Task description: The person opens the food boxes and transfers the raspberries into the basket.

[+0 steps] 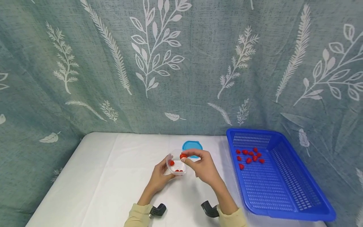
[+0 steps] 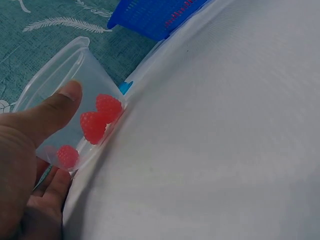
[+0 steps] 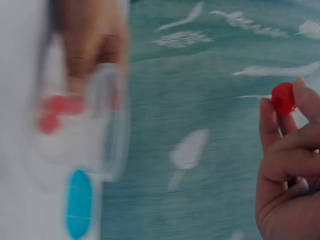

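Note:
My left hand (image 1: 159,179) grips a clear plastic container (image 2: 92,70) by its side, thumb on the near wall and fingers round the other side. The container is tilted, and a few red raspberries (image 2: 94,127) show through its wall. Between thumb and fingertips, my right hand (image 1: 204,165) pinches one raspberry (image 3: 283,98). In the head view that raspberry is over the container's opening; whether it touches the rim I cannot tell. On the table behind the container lies a blue lid (image 1: 193,145), partly covered by the right hand.
On the right stands a large blue plastic basket (image 1: 283,201) with several raspberries (image 1: 249,160) toward its far left part. A white cloth covers the table (image 1: 85,176). Behind the table hangs a green leaf-patterned curtain (image 1: 198,94).

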Tool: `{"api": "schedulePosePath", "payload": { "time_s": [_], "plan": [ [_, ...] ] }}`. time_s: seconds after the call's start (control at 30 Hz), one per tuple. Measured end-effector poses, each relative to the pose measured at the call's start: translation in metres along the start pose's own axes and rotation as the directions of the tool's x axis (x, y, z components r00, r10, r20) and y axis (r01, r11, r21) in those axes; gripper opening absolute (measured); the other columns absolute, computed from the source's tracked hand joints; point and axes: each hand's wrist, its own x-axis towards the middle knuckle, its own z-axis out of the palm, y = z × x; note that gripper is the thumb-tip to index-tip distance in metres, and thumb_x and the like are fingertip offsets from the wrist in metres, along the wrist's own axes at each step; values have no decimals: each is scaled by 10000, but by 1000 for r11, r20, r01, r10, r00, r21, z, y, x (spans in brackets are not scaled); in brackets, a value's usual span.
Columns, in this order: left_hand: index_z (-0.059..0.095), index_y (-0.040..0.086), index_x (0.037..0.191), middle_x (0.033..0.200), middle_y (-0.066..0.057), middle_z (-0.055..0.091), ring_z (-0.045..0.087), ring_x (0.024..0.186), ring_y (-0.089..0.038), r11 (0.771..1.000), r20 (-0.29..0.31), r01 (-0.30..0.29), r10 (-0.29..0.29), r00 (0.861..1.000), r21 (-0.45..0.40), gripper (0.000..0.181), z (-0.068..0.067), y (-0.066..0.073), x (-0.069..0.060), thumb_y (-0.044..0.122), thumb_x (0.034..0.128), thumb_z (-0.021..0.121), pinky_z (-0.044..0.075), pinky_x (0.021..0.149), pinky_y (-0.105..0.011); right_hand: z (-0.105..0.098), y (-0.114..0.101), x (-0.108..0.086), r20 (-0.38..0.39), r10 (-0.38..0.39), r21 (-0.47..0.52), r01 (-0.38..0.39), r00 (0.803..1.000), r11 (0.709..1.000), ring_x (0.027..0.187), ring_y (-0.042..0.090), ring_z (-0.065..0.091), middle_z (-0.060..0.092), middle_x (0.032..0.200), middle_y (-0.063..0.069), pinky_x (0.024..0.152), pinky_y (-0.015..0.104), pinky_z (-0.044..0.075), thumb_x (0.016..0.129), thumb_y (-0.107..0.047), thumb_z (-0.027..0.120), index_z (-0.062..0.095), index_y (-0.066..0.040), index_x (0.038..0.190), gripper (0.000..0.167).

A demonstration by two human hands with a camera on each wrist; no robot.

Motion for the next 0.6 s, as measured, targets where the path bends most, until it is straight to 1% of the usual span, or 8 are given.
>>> {"api": "schedulePosePath", "payload": {
  "time_s": [0.13,0.23,0.3,0.4,0.47,0.57,0.6],
  "plan": [
    [402,-37,1526,1590,-193,403,348,1496,-325,1000,-4,-8,8,1000,-24,850,0,1,0,74,813,851,316,1210,-410,-14,-30,-3,-30,-81,-27,80,996,996,353,86,330,727,1036,123,339,215,370,948,-218,731,761,-89,1086,192],
    [392,-43,1528,1588,-203,401,344,1498,-330,999,-9,-9,8,1000,-41,870,0,1,1,85,806,860,312,1209,-418,-27,-48,-3,-54,-127,-44,125,990,991,363,87,351,711,999,145,343,222,378,965,-196,709,751,-77,1091,179],
    [391,-24,1536,1586,-186,413,348,1499,-314,999,-11,2,-3,1000,-39,885,0,0,1,93,800,867,312,1208,-404,-36,-57,-4,-61,-153,-64,149,986,987,365,95,375,707,1000,151,340,232,384,967,-182,706,744,-74,1103,177],
    [400,5,1540,1574,-166,439,359,1494,-298,1000,-16,6,-7,1000,-23,888,1,-1,1,104,795,873,314,1207,-386,-51,-67,0,-59,-196,-95,190,979,977,355,108,385,704,1045,136,337,248,387,965,-169,710,732,-79,1140,199],
    [404,-5,1535,1566,-179,446,360,1491,-316,1000,-14,-7,7,1000,-22,877,1,-2,0,89,796,868,311,1209,-394,-64,-70,4,-55,-224,-104,217,973,971,345,113,364,705,1078,112,330,259,377,959,-148,714,724,-77,1168,221],
    [410,-28,1524,1557,-201,450,362,1485,-342,1000,-12,-25,25,1000,-19,860,1,-3,-1,72,798,861,311,1207,-398,-86,-70,12,-57,-238,-110,231,970,967,339,107,336,710,1107,35,329,265,355,948,-130,727,712,-71,1202,262],
    [410,-38,1520,1550,-213,453,363,1482,-355,999,-11,-30,30,999,-21,857,2,-3,-1,64,798,859,310,1206,-404,-93,-70,14,-62,-239,-114,231,969,966,339,109,351,713,1110,-2,329,272,356,943,-126,731,711,-70,1213,276]
  ]
}}
